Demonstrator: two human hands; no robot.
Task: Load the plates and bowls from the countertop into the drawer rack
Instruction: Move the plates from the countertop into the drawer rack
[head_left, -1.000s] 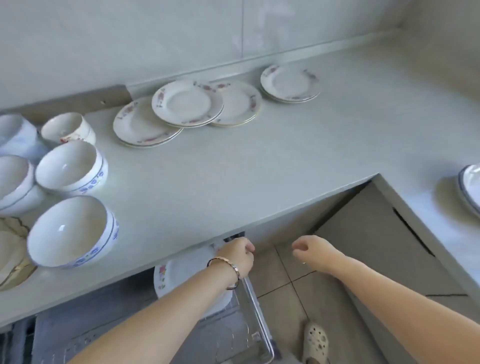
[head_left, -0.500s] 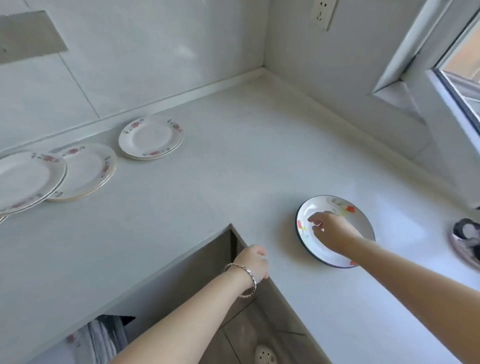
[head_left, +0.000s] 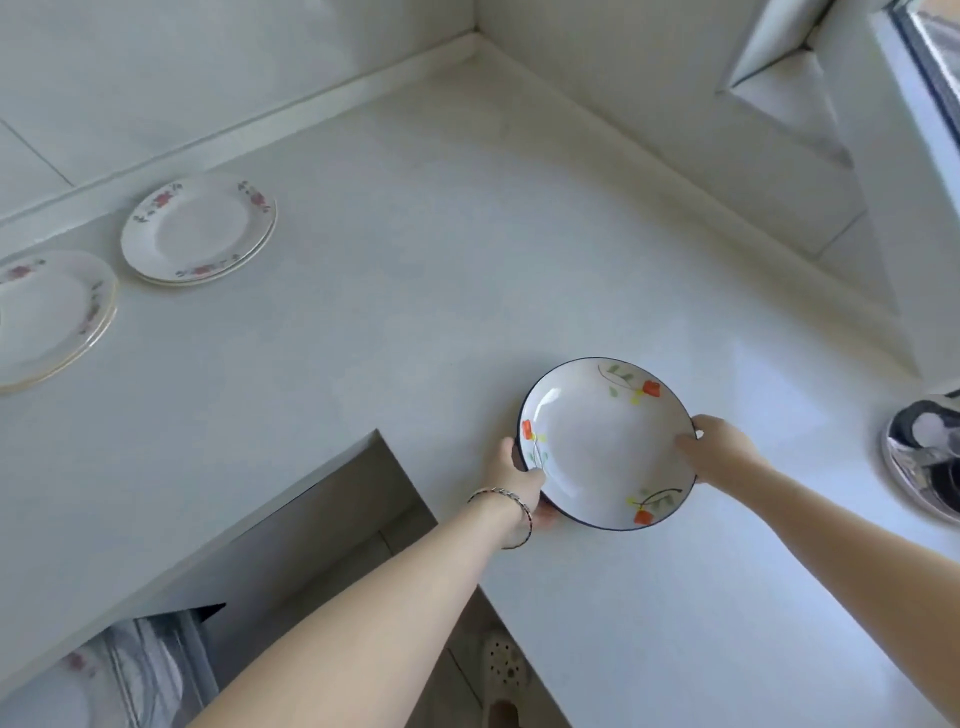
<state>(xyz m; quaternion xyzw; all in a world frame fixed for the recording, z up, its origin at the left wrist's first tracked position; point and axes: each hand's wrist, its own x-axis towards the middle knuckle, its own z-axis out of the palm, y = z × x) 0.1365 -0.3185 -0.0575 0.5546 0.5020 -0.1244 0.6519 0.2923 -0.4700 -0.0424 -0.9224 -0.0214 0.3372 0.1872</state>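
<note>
A white deep plate with a dark rim and orange flowers (head_left: 597, 441) is tilted up just above the right arm of the countertop (head_left: 415, 291). My left hand (head_left: 517, 480), with a bracelet on the wrist, grips its left edge. My right hand (head_left: 719, 452) grips its right edge. Two stacks of white plates with red flowers lie far left: one near the wall (head_left: 200, 231), one cut by the frame edge (head_left: 49, 317). The open drawer rack (head_left: 119, 675) shows at the bottom left below the counter, with a plate in it.
A shiny metal object (head_left: 927, 457) sits on the counter at the right edge, close to the plate. A window frame (head_left: 924, 78) rises at the top right. Below the counter corner are grey cabinet fronts (head_left: 311, 525) and my shoe (head_left: 501, 670) on the floor.
My head turned right from the drawer to the counter corner. My right hand reached the flowered plate, then my left hand joined it, and the plate now tilts up off the counter.
</note>
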